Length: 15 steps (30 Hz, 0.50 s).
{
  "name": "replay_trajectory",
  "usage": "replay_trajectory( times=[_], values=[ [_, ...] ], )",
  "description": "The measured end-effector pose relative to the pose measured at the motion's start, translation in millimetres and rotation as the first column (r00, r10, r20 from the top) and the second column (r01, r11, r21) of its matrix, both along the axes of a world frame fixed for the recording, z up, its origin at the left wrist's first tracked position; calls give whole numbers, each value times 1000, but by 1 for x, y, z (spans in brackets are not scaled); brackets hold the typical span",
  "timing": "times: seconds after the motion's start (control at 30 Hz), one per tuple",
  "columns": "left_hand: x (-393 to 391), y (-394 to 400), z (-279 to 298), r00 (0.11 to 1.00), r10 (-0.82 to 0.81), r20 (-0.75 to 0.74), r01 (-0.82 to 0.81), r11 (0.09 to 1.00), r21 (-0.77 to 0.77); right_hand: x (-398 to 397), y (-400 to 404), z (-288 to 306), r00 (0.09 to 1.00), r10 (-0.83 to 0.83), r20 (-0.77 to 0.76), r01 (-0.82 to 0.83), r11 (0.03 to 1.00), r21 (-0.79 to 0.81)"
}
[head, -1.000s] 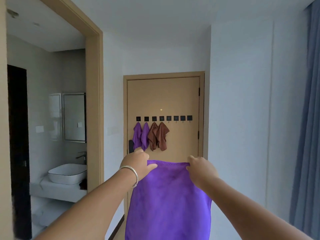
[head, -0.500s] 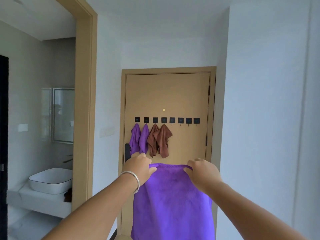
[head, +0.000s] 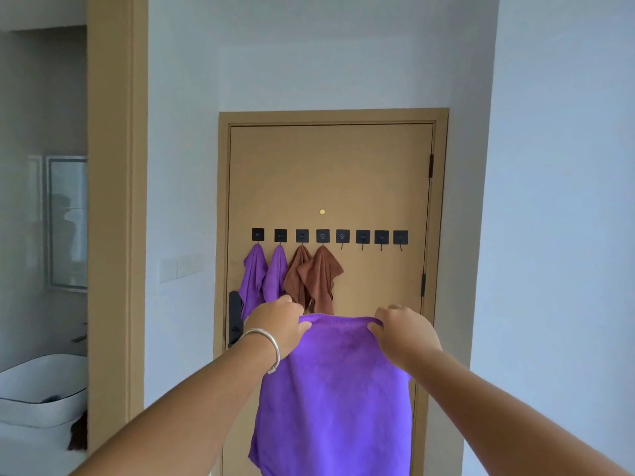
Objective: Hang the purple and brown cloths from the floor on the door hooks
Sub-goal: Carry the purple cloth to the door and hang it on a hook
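A purple cloth (head: 335, 389) hangs spread in front of me. My left hand (head: 278, 324), with a silver bangle on the wrist, pinches its top left corner, and my right hand (head: 405, 333) pinches its top right corner. Ahead is a tan door (head: 330, 173) with a row of several black hooks (head: 362, 237). Two purple cloths (head: 254, 273) hang on the two leftmost hooks, and two brown cloths (head: 321, 273) on the two after them. The hooks to the right are bare.
A black door handle (head: 235, 317) sits at the door's left edge. White walls (head: 556, 201) flank the door on both sides. At the left a doorway opens onto a bathroom with a white basin (head: 37, 383) and a mirror (head: 67, 221).
The door and hooks have grown larger and shifted right as I came closer. Both hands keep the same hold on the purple cloth's top edge.
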State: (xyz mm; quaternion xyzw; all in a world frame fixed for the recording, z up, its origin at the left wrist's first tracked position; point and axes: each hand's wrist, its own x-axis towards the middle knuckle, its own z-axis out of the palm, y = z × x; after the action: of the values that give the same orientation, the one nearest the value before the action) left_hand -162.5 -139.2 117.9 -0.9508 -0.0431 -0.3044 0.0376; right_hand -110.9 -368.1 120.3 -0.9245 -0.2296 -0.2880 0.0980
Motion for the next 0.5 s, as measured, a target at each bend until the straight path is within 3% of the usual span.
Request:
replay_trajectory(
  times=[0.5],
  values=[
    [235, 67, 4, 999, 19, -44, -19, 1000, -2, 240, 61, 4, 999, 43, 10, -43, 999, 12]
  ],
)
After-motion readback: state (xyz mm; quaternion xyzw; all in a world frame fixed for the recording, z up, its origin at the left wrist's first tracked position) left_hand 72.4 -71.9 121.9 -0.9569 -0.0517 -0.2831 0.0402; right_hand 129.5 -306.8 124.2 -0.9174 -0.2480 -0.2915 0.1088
